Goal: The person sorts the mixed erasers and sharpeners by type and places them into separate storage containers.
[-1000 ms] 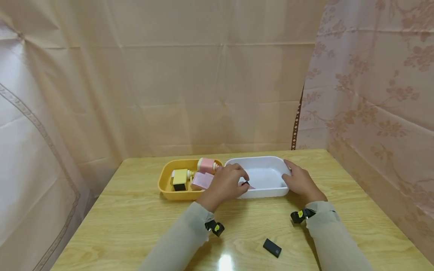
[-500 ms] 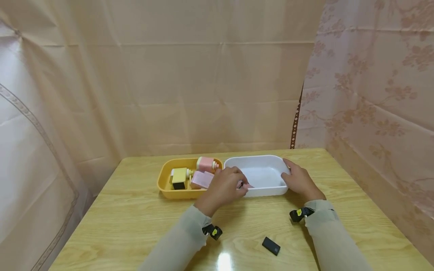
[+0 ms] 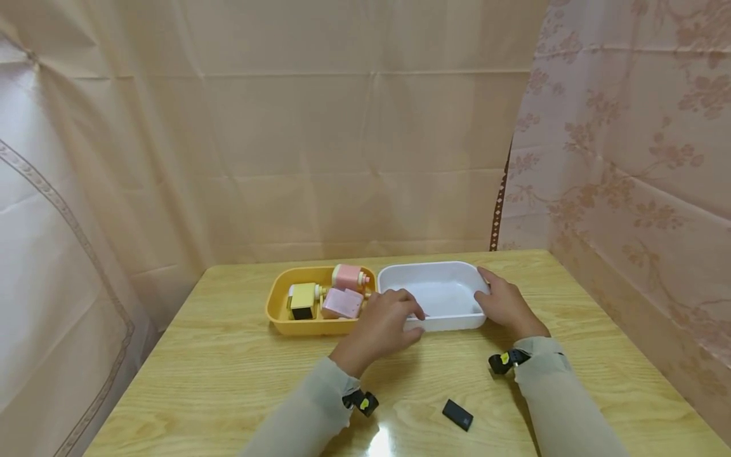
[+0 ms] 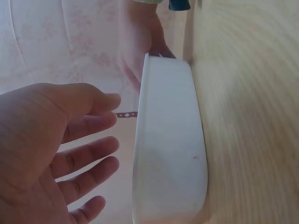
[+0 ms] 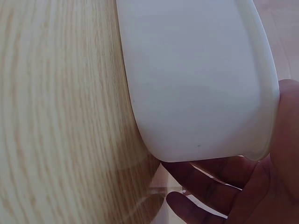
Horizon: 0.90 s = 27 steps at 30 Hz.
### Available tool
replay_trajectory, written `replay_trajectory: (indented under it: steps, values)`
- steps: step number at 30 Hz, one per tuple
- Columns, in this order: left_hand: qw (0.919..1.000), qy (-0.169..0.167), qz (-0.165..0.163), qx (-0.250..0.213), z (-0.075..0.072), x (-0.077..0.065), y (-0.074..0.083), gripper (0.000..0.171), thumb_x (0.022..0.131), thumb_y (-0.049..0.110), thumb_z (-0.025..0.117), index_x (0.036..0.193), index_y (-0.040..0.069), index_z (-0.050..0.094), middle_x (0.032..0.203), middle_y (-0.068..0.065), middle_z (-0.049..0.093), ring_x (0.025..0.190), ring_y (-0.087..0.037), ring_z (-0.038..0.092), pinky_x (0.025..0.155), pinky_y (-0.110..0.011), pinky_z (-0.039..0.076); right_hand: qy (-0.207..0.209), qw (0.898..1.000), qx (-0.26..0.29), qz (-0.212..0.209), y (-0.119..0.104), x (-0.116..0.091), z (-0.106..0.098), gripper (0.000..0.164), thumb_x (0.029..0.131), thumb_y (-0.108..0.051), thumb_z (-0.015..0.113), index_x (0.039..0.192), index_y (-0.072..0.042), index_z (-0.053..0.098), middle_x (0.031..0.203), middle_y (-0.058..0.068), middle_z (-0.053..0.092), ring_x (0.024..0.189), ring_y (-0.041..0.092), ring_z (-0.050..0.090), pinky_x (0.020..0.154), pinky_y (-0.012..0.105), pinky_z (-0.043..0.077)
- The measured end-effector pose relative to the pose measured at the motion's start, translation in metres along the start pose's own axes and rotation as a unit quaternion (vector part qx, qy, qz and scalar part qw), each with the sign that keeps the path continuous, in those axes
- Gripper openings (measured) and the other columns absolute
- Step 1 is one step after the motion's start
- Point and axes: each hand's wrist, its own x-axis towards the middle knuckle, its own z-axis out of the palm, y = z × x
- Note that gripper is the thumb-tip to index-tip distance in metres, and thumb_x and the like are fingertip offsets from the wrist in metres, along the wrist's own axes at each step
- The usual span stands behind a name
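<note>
My right hand grips the right end of a white plastic tray. In the right wrist view its fingers wrap round the tray's rounded end. Over the tray's near left rim hovers my left hand; the left wrist view shows its fingers spread, loosely bent and holding nothing, apart from the tray wall. A sliver of something pink shows at the left fingertips inside the tray; the rest is hidden by the hand.
Close left of the white tray stands a yellow tray. It holds a yellow block-shaped bottle, a pink one and a lilac-pink block. A small black rectangular object lies near the front of the wooden table.
My left fingers have let go of a small pinkish thing with a black part in the white tray and have spread. The right hand keeps its grip on the tray.
</note>
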Motion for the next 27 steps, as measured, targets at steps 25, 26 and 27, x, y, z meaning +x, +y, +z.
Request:
replay_trajectory:
  steps: [25, 26, 27]
  values:
    - [0.9960, -0.021, 0.085, 0.016, 0.008, -0.018, 0.033, 0.018, 0.090, 0.047, 0.079, 0.103, 0.035, 0.078, 0.118, 0.014, 0.066, 0.117, -0.010, 0.056, 0.115, -0.047, 0.039, -0.003, 1.000, 0.007, 0.011, 0.000, 0.001, -0.001, 0.070, 0.105, -0.022, 0.049, 0.165, -0.004, 0.019, 0.162, 0.031, 0.033, 0.143, 0.052, 0.042, 0.112, 0.068, 0.036]
    - [0.9957, -0.022, 0.089, 0.015, 0.009, -0.018, 0.035, 0.018, 0.090, 0.047, 0.079, 0.103, 0.035, 0.078, 0.119, 0.014, 0.066, 0.119, -0.010, 0.055, 0.118, -0.050, 0.036, -0.002, 1.000, 0.006, 0.010, 0.001, 0.001, -0.001, 0.070, 0.104, -0.022, 0.049, 0.165, -0.004, 0.019, 0.161, 0.031, 0.034, 0.143, 0.051, 0.042, 0.113, 0.068, 0.036]
    - [0.9953, -0.024, 0.093, 0.014, 0.010, -0.018, 0.036, 0.018, 0.090, 0.047, 0.079, 0.103, 0.034, 0.078, 0.119, 0.014, 0.066, 0.120, -0.010, 0.054, 0.121, -0.053, 0.032, -0.001, 1.000, 0.005, 0.010, 0.001, 0.001, -0.001, 0.070, 0.104, -0.022, 0.049, 0.165, -0.004, 0.019, 0.161, 0.032, 0.034, 0.143, 0.052, 0.043, 0.112, 0.068, 0.036]
